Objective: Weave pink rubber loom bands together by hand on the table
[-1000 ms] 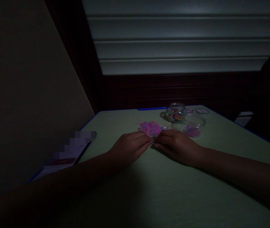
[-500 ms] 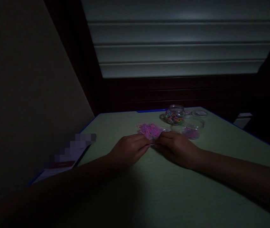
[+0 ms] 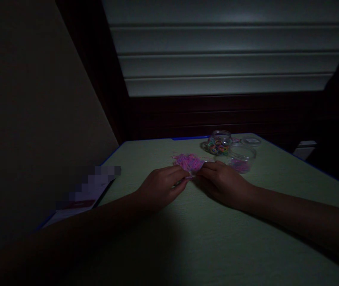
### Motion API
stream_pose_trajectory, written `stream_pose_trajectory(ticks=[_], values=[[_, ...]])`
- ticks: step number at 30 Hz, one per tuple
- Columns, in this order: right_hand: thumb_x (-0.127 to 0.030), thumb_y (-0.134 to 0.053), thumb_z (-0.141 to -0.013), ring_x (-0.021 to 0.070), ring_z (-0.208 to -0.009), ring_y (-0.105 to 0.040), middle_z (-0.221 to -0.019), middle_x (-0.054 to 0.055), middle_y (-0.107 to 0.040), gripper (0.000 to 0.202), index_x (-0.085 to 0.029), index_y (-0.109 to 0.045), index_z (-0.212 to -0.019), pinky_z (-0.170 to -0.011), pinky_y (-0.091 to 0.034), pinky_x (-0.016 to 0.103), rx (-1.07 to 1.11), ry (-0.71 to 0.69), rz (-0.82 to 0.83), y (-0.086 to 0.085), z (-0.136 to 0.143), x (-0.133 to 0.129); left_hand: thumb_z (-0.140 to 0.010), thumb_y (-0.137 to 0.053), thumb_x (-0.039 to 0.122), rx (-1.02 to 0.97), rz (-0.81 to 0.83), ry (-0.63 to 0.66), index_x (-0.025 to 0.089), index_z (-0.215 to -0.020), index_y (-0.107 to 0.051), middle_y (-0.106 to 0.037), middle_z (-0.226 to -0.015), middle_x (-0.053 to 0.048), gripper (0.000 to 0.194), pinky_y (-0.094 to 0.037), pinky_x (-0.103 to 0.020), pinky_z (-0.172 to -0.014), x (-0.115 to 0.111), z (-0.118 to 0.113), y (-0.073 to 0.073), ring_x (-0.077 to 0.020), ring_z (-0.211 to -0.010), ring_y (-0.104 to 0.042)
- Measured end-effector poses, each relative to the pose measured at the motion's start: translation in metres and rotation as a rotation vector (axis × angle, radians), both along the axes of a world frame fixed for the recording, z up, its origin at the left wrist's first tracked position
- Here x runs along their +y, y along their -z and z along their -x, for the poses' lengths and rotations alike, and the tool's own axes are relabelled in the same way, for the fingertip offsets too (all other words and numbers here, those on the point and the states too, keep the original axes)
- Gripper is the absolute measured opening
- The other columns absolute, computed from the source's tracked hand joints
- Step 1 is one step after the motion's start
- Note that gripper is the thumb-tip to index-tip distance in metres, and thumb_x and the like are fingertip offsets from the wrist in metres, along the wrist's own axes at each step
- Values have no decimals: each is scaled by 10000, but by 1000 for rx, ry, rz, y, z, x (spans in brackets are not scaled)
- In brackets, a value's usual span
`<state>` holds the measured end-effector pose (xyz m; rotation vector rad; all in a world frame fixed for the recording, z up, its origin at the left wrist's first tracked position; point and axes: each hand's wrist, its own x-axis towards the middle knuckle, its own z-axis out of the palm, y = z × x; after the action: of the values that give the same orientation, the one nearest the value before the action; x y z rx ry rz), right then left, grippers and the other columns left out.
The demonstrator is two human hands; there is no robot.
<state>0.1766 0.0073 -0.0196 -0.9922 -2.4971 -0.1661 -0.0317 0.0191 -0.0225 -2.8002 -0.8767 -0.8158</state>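
Note:
A loose heap of thin pink and purple rubber bands (image 3: 188, 161) lies near the middle of the table, with shiny clear plastic (image 3: 208, 161) showing around its near and right side. At the front left of the heap, my left hand (image 3: 165, 186) is closed in a pinch on the edge of this plastic. My right hand (image 3: 224, 183) pinches it a short way to the right, its fingertips partly hidden. Beyond my right hand stands an open clear jar (image 3: 246, 153) with some pink bands at the bottom.
Another clear jar (image 3: 220, 137), full of multicoloured bands, stands behind. A clear round lid (image 3: 251, 141) lies at the back right of the pale green table (image 3: 217, 242). Papers (image 3: 90, 190), partly blurred out, lie along the left edge. The room is dim.
My fingertips have drawn slightly apart, and a few pink bands now show between them. Both hands sit marginally higher in the view. The jars and lid stay in place.

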Motion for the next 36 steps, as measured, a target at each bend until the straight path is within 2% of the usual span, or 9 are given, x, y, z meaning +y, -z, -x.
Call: stream_pose_trajectory(ticks=[12,19,36], values=[[-251,-402,-886,138,-741,-505,-802,70,-579,232,-132,-601,-895,-683,-328,273,-32,-39,-43,0,1,0,-846,-456,242,10,4,-28,176,-999,-584,-626,-894,-32,211,-454,-220,-696,0,-1,1,-115,-794,-574],[-250,-401,-886,139,-754,-508,-820,69,-585,234,-132,-601,-907,-684,-326,273,-33,-37,-37,-1,1,-1,-856,-436,233,31,13,-6,166,-927,-597,-621,-854,-36,188,-448,-222,-696,0,-1,-1,-118,-784,-568],[-273,-408,-888,144,-805,-538,-841,68,-588,229,-152,-599,-919,-710,-357,274,-14,-55,-4,-1,1,-1,-849,-427,199,48,-28,17,159,-889,-592,-606,-818,-30,175,-436,-218,-683,1,0,0,-114,-757,-552]])
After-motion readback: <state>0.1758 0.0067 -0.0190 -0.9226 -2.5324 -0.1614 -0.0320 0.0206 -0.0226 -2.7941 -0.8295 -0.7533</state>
